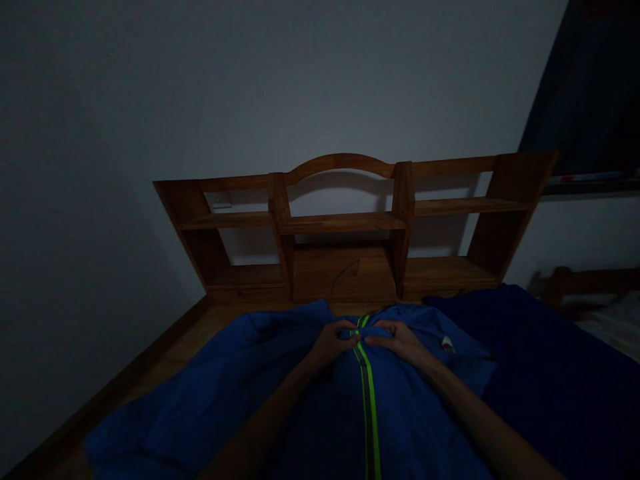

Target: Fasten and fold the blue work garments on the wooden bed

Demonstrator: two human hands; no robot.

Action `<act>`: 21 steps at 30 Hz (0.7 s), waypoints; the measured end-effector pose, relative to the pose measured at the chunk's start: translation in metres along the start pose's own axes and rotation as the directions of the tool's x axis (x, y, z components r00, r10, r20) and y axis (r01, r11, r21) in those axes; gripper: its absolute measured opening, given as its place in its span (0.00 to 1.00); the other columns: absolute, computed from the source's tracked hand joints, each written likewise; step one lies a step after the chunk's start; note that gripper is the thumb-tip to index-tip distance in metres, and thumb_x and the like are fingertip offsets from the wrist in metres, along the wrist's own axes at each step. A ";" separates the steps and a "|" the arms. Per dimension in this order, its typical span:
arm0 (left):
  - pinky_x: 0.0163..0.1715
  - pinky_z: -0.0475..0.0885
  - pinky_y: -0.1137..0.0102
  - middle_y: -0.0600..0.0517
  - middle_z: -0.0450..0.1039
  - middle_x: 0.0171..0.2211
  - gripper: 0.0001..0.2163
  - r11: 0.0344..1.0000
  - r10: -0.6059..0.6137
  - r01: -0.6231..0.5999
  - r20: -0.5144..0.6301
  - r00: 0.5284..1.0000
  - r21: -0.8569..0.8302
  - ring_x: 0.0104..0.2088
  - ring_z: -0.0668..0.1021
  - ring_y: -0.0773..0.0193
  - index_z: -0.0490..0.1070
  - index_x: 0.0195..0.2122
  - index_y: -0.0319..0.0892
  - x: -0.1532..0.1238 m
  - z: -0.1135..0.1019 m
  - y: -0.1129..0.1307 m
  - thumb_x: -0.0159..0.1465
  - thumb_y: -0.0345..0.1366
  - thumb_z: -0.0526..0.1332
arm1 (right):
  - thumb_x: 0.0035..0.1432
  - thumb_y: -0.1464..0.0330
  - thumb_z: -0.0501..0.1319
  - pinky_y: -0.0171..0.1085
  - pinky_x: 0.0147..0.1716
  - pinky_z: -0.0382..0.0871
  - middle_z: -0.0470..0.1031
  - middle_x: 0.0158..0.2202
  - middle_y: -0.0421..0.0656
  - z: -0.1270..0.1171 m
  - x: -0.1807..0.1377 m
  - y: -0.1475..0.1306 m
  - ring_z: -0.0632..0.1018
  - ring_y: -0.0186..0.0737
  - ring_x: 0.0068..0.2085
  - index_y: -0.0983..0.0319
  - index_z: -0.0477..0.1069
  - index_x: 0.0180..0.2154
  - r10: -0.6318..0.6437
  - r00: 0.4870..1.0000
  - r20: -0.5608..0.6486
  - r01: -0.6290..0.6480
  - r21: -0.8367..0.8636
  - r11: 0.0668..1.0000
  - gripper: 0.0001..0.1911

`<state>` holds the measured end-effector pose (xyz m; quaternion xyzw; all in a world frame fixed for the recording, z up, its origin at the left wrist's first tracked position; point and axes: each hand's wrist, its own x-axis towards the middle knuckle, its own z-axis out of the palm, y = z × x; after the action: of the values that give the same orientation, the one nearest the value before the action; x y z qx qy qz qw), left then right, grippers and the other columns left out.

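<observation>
A blue jacket with a bright green zipper line lies spread out on a wooden bed platform in a dim room. My left hand is closed on the fabric just left of the zipper near the collar. My right hand is closed on the fabric just right of the zipper, close to a small white tag. Both hands meet at the top of the zipper. Both forearms reach in from the bottom of the view.
A wooden headboard with open shelves stands against the grey wall behind the jacket. The wooden bed frame edge runs along the left. Dark blue cloth covers the right side. Another piece of wooden furniture shows at far right.
</observation>
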<state>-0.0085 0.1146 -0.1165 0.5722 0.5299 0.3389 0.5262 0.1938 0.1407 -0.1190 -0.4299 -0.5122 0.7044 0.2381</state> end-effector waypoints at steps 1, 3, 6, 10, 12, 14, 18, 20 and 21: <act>0.39 0.67 0.73 0.52 0.75 0.34 0.11 1.000 0.020 -0.020 -0.010 1.000 0.021 0.37 0.75 0.62 0.74 0.35 0.39 -0.001 0.001 0.000 0.54 0.40 0.62 | 0.41 0.57 0.68 0.35 0.34 0.69 0.75 0.33 0.41 0.000 0.000 0.000 0.75 0.37 0.33 0.64 0.71 0.34 -0.002 1.000 -0.005 0.001 -0.008 1.000 0.21; 0.39 0.67 0.72 0.52 0.75 0.34 0.11 0.997 0.051 -0.049 -0.033 0.998 0.055 0.37 0.75 0.62 0.74 0.35 0.39 -0.002 0.002 -0.001 0.55 0.40 0.62 | 0.42 0.57 0.68 0.35 0.34 0.68 0.74 0.32 0.40 0.000 0.000 0.000 0.75 0.37 0.33 0.63 0.71 0.34 -0.032 0.999 -0.011 0.032 -0.028 0.999 0.20; 0.40 0.67 0.72 0.52 0.75 0.34 0.11 0.993 0.071 -0.064 -0.075 0.995 0.097 0.36 0.75 0.62 0.74 0.36 0.40 -0.003 0.004 -0.001 0.55 0.40 0.62 | 0.44 0.57 0.67 0.35 0.37 0.67 0.73 0.33 0.39 0.000 0.000 -0.001 0.74 0.38 0.36 0.62 0.70 0.34 -0.132 0.991 -0.034 0.128 -0.107 0.986 0.18; 0.39 0.68 0.72 0.51 0.76 0.35 0.12 0.993 0.067 -0.058 -0.093 0.993 0.101 0.36 0.75 0.61 0.74 0.36 0.40 -0.003 0.005 0.000 0.55 0.41 0.62 | 0.46 0.57 0.66 0.38 0.45 0.64 0.73 0.38 0.40 -0.001 -0.001 -0.005 0.73 0.41 0.43 0.60 0.70 0.37 -0.237 0.966 -0.108 0.202 -0.259 0.944 0.19; 0.39 0.68 0.72 0.51 0.76 0.36 0.13 0.994 0.069 -0.061 -0.092 0.993 0.091 0.37 0.75 0.61 0.75 0.37 0.40 -0.003 0.005 0.000 0.55 0.41 0.62 | 0.47 0.57 0.65 0.39 0.48 0.62 0.73 0.41 0.41 -0.001 -0.003 -0.008 0.72 0.41 0.46 0.59 0.70 0.40 -0.258 0.959 -0.118 0.215 -0.291 0.932 0.19; 0.39 0.68 0.72 0.51 0.76 0.37 0.13 0.994 0.074 -0.067 -0.083 0.994 0.083 0.38 0.75 0.61 0.74 0.39 0.40 -0.003 0.005 -0.001 0.56 0.42 0.61 | 0.48 0.58 0.64 0.40 0.51 0.61 0.73 0.44 0.42 0.001 -0.004 -0.010 0.71 0.42 0.48 0.59 0.71 0.42 -0.271 0.958 -0.096 0.235 -0.280 0.931 0.19; 0.39 0.68 0.72 0.51 0.76 0.37 0.14 0.994 0.082 -0.078 -0.062 0.995 0.072 0.38 0.76 0.62 0.74 0.41 0.40 -0.004 0.005 0.000 0.57 0.41 0.60 | 0.50 0.56 0.63 0.40 0.48 0.64 0.74 0.43 0.43 0.003 -0.004 -0.010 0.74 0.42 0.45 0.60 0.73 0.42 -0.242 0.969 -0.043 0.229 -0.207 0.951 0.20; 0.39 0.68 0.72 0.51 0.76 0.37 0.13 0.993 0.092 -0.087 -0.060 0.994 0.075 0.38 0.76 0.62 0.74 0.40 0.40 -0.005 0.005 0.001 0.57 0.41 0.60 | 0.50 0.55 0.62 0.41 0.47 0.66 0.75 0.41 0.43 0.004 -0.003 -0.008 0.75 0.43 0.43 0.61 0.74 0.42 -0.235 0.971 -0.048 0.222 -0.194 0.955 0.21; 0.40 0.68 0.72 0.52 0.76 0.37 0.13 0.992 0.098 -0.093 -0.061 0.993 0.081 0.38 0.76 0.62 0.74 0.40 0.40 -0.005 0.005 0.001 0.57 0.41 0.60 | 0.50 0.54 0.62 0.41 0.46 0.66 0.76 0.40 0.43 0.004 -0.002 -0.007 0.75 0.43 0.43 0.61 0.74 0.41 -0.239 0.969 -0.058 0.224 -0.197 0.954 0.21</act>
<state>-0.0050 0.1084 -0.1155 0.6060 0.5314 0.3611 0.4691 0.1911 0.1397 -0.1113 -0.4159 -0.6135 0.6017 0.2976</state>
